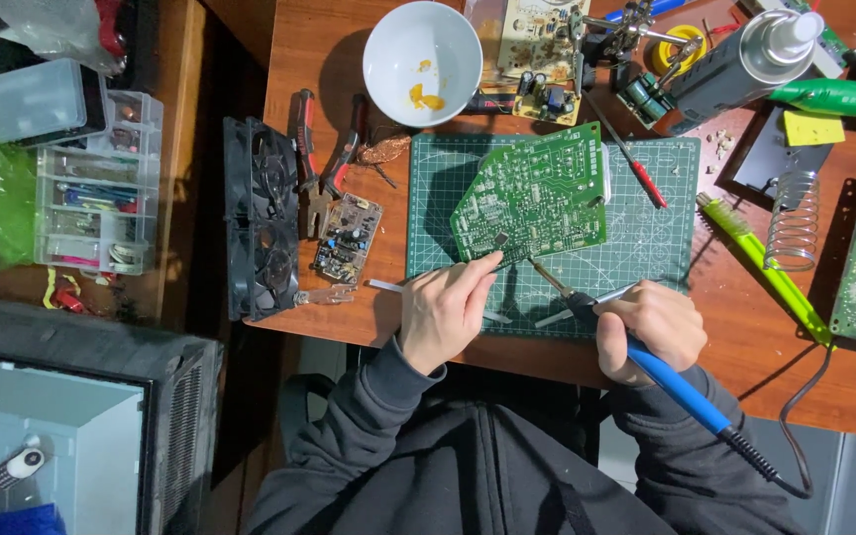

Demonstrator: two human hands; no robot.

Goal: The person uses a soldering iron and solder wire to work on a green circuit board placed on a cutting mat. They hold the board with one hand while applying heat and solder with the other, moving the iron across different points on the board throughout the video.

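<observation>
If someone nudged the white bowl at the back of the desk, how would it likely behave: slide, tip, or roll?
The white bowl sits upright on the bare wooden desk, so it would probably slide rather than roll. Its wide, rounded shape suggests it resists tipping. It looks like glazed ceramic, so likely smooth to grip and breakable if knocked off; only small yellow bits lie inside.

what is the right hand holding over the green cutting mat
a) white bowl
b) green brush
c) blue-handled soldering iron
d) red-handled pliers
c: the right hand grips a blue-handled soldering iron, its tip aimed toward the green circuit board lying on the green cutting mat, with its cord trailing behind.
</observation>
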